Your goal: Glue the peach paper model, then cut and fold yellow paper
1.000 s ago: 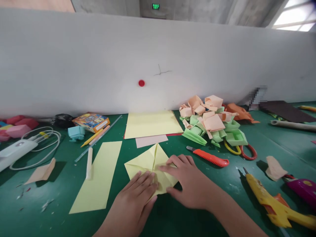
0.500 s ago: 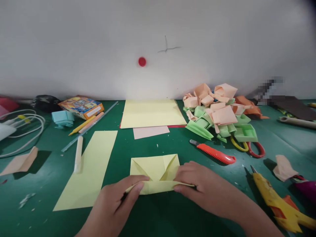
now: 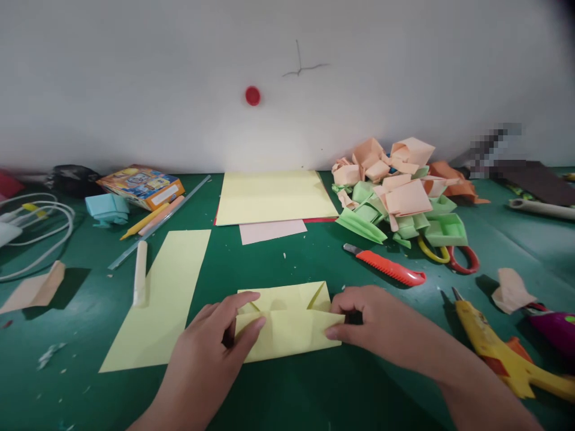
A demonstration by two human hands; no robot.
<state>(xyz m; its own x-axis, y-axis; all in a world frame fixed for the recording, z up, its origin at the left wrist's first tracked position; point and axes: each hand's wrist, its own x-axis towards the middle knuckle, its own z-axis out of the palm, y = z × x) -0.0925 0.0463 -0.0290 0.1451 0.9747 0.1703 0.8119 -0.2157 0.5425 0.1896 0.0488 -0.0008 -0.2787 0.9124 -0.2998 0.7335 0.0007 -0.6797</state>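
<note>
A folded sheet of yellow paper (image 3: pixel 294 331) lies on the green table between my hands, its near flap turned up over the middle. Behind the flap, slanted creased corners show along the far edge. My left hand (image 3: pixel 209 338) pinches the paper's left end, thumb on the flap and index finger over the far part. At the other end, my right hand (image 3: pixel 372 320) grips the flap's right corner between thumb and fingers. Left of the paper lies a flat yellow strip (image 3: pixel 173 305), with a white stick (image 3: pixel 140 275) across its edge.
A red utility knife (image 3: pixel 395 268), scissors (image 3: pixel 465 260) and a yellow glue gun (image 3: pixel 489 344) lie to the right. Folded pink and green papers (image 3: pixel 399 197) are heaped behind them. Yellow sheets (image 3: pixel 274 197) lie by the wall. A box (image 3: pixel 141 184) and white cables (image 3: pixel 63 227) are at left.
The near flap of the yellow paper has come up and now covers more of the slanted folds. My left index finger has lifted toward the far edge. The view has tilted slightly down.
</note>
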